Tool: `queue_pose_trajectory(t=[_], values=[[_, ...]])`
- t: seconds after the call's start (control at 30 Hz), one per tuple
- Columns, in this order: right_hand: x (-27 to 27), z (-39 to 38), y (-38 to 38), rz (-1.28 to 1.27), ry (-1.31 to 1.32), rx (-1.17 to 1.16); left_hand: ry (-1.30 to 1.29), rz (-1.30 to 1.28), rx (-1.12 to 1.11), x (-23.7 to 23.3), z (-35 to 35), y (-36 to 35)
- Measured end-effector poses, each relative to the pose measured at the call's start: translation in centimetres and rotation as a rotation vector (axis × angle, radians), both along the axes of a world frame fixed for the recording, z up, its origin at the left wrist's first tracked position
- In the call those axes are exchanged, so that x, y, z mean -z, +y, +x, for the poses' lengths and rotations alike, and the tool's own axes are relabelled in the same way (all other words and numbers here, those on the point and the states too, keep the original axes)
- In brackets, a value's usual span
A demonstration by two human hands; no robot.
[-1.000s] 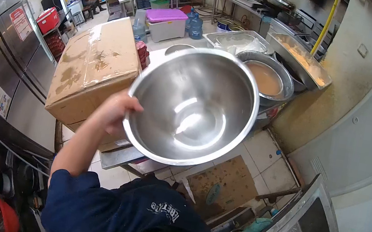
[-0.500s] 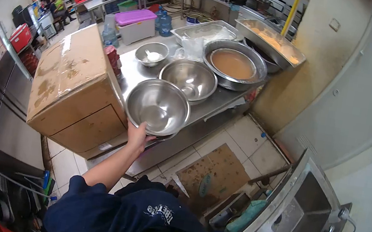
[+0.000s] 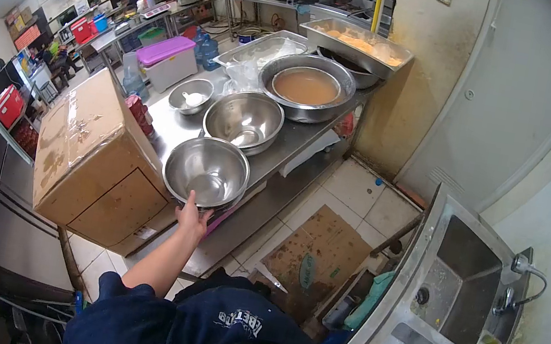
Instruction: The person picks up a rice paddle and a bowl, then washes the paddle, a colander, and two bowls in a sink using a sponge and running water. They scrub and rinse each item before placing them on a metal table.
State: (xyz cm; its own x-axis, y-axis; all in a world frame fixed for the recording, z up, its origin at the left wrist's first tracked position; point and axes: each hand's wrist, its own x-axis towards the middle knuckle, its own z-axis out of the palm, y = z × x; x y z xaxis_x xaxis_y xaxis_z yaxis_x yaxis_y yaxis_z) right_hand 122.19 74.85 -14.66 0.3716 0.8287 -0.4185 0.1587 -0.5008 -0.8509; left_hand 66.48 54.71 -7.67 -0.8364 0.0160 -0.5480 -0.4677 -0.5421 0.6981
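Note:
My left hand reaches forward to the near rim of a shiny steel mixing bowl. The thumb lies over the rim, and the other fingers are at the bowl's underside, partly hidden. Nothing shows inside this bowl, which sits at the front edge of the steel table. Just behind it stands a second steel bowl. Farther back is a small steel bowl with something white in it. My right hand is out of view.
A large cardboard box stands left of the bowls. Behind are a basin of brown liquid, a deep tray of orange-yellow food and a purple-lidded bin. A sink is at right; flattened cardboard covers floor tiles.
The camera view has turned somewhat to the right, so the table and bowls appear shifted left. My left hand stays at the near rim of the front bowl.

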Motion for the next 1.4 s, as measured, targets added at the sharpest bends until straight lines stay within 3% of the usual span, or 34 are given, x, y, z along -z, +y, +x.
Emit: queue_pose_trajectory(t=[0.13, 0.2, 0.23, 0.27, 0.3, 0.33, 0.4, 0.43, 0.47, 0.5, 0.57, 0.6, 0.63, 0.67, 0.7, 0.77, 0.83, 0.87, 0.93, 0.97, 1.03, 1.07, 1.1, 1.13, 1.17, 1.2, 1.23, 1.27, 1.3, 1.37, 1.4], values=[[0.6, 5.0, -0.9, 0.000, 0.011, 0.163, 0.063, 0.048, 0.175, 1.2, 0.0, -1.7], [1.3, 8.3, -1.8, 0.005, 0.005, 0.244, -0.044, -0.131, 0.206, -0.6, 2.8, -2.1], [1.8, 10.1, -2.4, 0.012, 0.003, 0.294, 0.022, -0.207, 0.185, -2.4, 6.1, -1.4], [2.4, 12.2, -2.9, 0.021, -0.021, 0.326, 0.204, -0.435, 0.263, -0.1, 7.3, -2.2], [2.8, 13.7, -4.4, 0.006, -0.058, 0.359, 0.469, -0.459, 0.276, -3.2, 11.3, -0.4], [4.7, 15.3, -4.5, 0.017, -0.199, 0.278, 0.843, -0.500, 0.456, -2.8, 12.3, 0.0], [8.5, 19.0, -4.5, 0.037, -0.504, 0.143, 1.181, -0.329, 0.780, -5.5, 15.8, 4.5], [7.7, 18.9, -4.4, -0.056, -0.438, 0.270, 1.332, -0.227, 0.966, -5.5, 16.4, 6.3], [8.2, 19.7, -4.2, -0.159, -0.577, 0.239, 1.416, -0.240, 1.208, -5.9, 17.5, 8.7], [8.9, 19.7, -3.7, -0.036, -0.503, 0.365, 1.497, -0.258, 1.417, -6.3, 19.2, 11.4], [6.6, 18.9, -4.6, 0.065, -0.380, 0.392, 1.464, -0.027, 1.691, -5.7, 25.8, 16.4], [6.7, 18.6, -5.7, 0.049, -0.381, 0.426, 1.483, -0.028, 1.900, -6.5, 29.5, 18.2], [6.7, 18.7, -6.7, 0.113, -0.208, 0.553, 1.329, 0.055, 2.065, -5.2, 33.4, 19.2], [6.7, 18.9, -7.6, 0.183, -0.038, 0.677, 1.453, 0.179, 2.180, -4.8, 37.4, 20.1], [6.6, 18.7, -8.4, 0.177, -0.044, 0.703, 1.452, 0.343, 2.326, -3.2, 41.2, 20.7], [5.7, 17.3, -9.6, 0.335, 0.248, 0.842, 1.524, 0.522, 2.452, -0.7, 48.4, 19.9], [2.6, 15.3, -9.8, 0.245, 0.410, 0.836, 1.774, 0.356, 2.339, 3.8, 53.3, 17.5], [2.1, 14.6, -9.8, 0.248, 0.402, 0.853, 1.772, 0.378, 2.351, 4.6, 55.0, 16.9], [1.7, 13.7, -10.0, 0.301, 0.525, 0.758, 1.978, 0.057, 2.305, 6.0, 57.3, 16.3], [1.5, 13.7, -10.3, 0.307, 0.519, 0.768, 1.980, 0.074, 2.308, 6.8, 58.3, 16.9], [1.1, 13.9, -10.7, 0.189, 0.370, 0.551, 1.941, 0.295, 2.224, 9.5, 60.2, 18.8], [0.4, 14.5, -11.2, 0.062, 0.158, 0.433, 1.943, 0.309, 2.223, 11.1, 61.2, 19.8], [-0.7, 14.5, -11.2, 0.066, 0.154, 0.439, 1.901, 0.540, 2.219, 12.8, 62.2, 20.8], [-1.9, 14.1, -10.9, 0.059, -0.135, 0.332, 1.850, 0.768, 2.201, 13.6, 62.8, 21.6], [-3.0, 13.6, -10.3, 0.049, -0.421, 0.222, 1.855, 0.782, 2.199, 14.4, 63.1, 22.2], [-3.9, 12.7, -9.1, 0.018, -0.370, 0.181, 1.722, 0.974, 2.371, 14.7, 63.3, 22.9], [-4.9, 11.9, -7.6, 0.165, -0.420, 0.112, 1.567, 1.169, 2.530, 14.6, 63.5, 23.5], [-5.9, 11.0, -6.0, 0.311, -0.469, 0.042, 1.560, 1.113, 2.188, 14.6, 62.5, 22.7], [-7.3, 10.5, -3.8, 0.324, -0.456, 0.105, 1.566, 1.133, 2.183, 14.6, 62.3, 23.0], [-10.5, 11.1, 1.9, 0.485, -0.485, 0.217, 1.434, 0.734, 2.367, 14.4, 61.4, 24.6], [-11.9, 12.3, 5.1, 0.635, -0.530, 0.259, 1.605, 0.730, 2.383, 12.3, 59.7, 25.9]])
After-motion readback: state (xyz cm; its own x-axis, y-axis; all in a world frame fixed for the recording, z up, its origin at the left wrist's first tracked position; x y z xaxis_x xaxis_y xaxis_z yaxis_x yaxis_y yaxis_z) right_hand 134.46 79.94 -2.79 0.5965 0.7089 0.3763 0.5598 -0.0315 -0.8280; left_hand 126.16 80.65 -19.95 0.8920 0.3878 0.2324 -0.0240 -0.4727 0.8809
